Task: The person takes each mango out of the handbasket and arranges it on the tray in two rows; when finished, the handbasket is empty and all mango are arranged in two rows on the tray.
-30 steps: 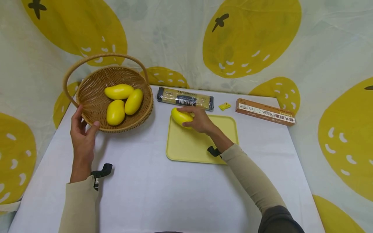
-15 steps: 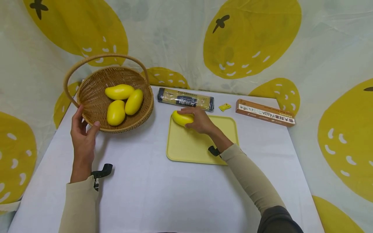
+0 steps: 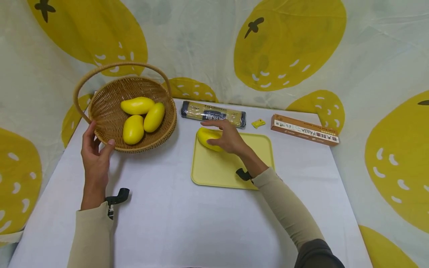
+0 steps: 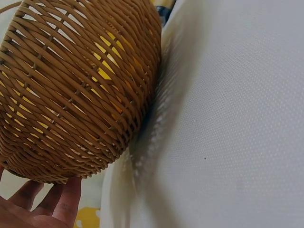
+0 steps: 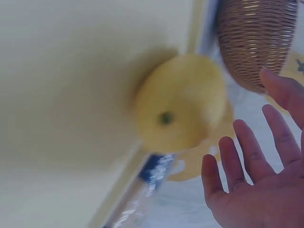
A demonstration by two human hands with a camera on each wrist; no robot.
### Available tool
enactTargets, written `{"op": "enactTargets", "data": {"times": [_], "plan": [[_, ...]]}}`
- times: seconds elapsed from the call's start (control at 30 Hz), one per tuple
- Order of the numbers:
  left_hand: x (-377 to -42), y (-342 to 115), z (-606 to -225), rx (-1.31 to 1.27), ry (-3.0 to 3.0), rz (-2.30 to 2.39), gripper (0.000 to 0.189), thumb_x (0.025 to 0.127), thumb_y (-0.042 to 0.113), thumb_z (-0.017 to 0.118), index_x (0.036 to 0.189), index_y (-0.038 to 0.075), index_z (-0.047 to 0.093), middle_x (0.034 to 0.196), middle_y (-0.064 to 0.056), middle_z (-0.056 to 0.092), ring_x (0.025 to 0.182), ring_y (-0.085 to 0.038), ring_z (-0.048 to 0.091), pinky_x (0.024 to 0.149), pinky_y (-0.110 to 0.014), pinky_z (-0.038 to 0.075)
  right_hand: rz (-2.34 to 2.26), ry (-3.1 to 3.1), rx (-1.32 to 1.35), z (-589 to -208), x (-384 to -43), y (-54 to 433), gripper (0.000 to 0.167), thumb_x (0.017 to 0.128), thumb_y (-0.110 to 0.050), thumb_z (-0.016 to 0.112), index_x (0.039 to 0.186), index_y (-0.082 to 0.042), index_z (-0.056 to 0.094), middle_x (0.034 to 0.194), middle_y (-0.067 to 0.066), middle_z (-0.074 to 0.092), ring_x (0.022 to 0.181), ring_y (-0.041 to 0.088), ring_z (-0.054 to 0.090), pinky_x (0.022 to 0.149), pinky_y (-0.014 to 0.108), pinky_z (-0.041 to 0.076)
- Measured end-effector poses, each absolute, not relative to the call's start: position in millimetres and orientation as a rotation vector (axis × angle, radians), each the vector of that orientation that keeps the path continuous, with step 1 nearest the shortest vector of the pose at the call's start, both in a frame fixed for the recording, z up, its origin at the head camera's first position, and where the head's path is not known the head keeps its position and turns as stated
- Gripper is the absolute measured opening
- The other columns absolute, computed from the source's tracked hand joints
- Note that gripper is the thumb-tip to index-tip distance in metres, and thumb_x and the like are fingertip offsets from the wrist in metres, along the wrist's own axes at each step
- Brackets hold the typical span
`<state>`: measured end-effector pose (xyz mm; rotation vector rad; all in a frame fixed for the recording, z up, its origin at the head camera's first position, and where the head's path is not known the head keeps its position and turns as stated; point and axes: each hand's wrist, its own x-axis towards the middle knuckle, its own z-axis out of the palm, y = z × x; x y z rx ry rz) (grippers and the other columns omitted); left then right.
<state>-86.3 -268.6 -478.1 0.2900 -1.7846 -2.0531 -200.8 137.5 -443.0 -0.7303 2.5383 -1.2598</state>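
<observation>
On the left, my left hand (image 3: 95,160) grips the near rim of a brown wicker basket (image 3: 100,93) with an arched handle. Three yellow mangoes (image 3: 133,129) sit inside it. The left wrist view shows fingertips against the basket's woven side (image 4: 80,95). Another yellow mango (image 3: 206,138) lies at the far left corner of a pale yellow tray (image 3: 221,171). Over it hovers my right hand (image 3: 229,137), thumb and fingers spread apart. In the right wrist view those extended fingers (image 5: 251,152) stand clear of the blurred mango (image 5: 185,99).
Behind the tray lies a spaghetti packet (image 3: 194,111), with a small yellow wrapped packet (image 3: 258,123) to its right. A brown and white pasta box (image 3: 305,129) lies at the back right. A fruit-print cloth (image 3: 201,44) hangs behind the white table (image 3: 161,223).
My right hand has let go of the mango on the tray, its fingers spreading and lifting slightly off it. The left hand and the basket stay where they were.
</observation>
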Motion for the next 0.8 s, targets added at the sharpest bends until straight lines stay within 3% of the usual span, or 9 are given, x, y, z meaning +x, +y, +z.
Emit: {"op": "enactTargets", "data": {"times": [0.2, 0.43, 0.8], "plan": [[-87, -269, -477, 0.286, -1.774, -2.056, 0.075, 0.099, -0.004, 0.066, 0.164, 0.023, 0.039, 0.173, 0.002, 0.031, 0.159, -0.025, 0.029, 0.13, -0.034, 0.036, -1.366, 2.53, -0.782, -423, -196, 120, 0.057, 0.088, -0.013, 0.088, 0.142, -0.023, 0.07, 0.149, -0.002, 0.066, 0.145, 0.021, 0.053, 0.122, 0.054, 0.043], [-86, -269, -479, 0.291, -1.798, -2.039, 0.075, 0.1, -0.003, 0.067, 0.164, 0.023, 0.039, 0.174, 0.002, 0.03, 0.16, -0.026, 0.029, 0.129, -0.032, 0.037, -1.494, 2.497, -0.881, -405, -196, 92, 0.059, 0.088, -0.017, 0.089, 0.143, -0.023, 0.069, 0.152, -0.005, 0.063, 0.143, 0.015, 0.055, 0.12, 0.039, 0.047], [-86, -269, -478, 0.255, -1.778, -2.054, 0.075, 0.1, -0.005, 0.066, 0.164, 0.02, 0.038, 0.174, 0.0, 0.029, 0.158, -0.028, 0.029, 0.127, -0.032, 0.039, -1.514, 2.445, -0.966, -390, -207, 50, 0.064, 0.088, -0.017, 0.088, 0.148, -0.021, 0.065, 0.151, -0.004, 0.063, 0.133, 0.016, 0.06, 0.115, 0.04, 0.051]]}}
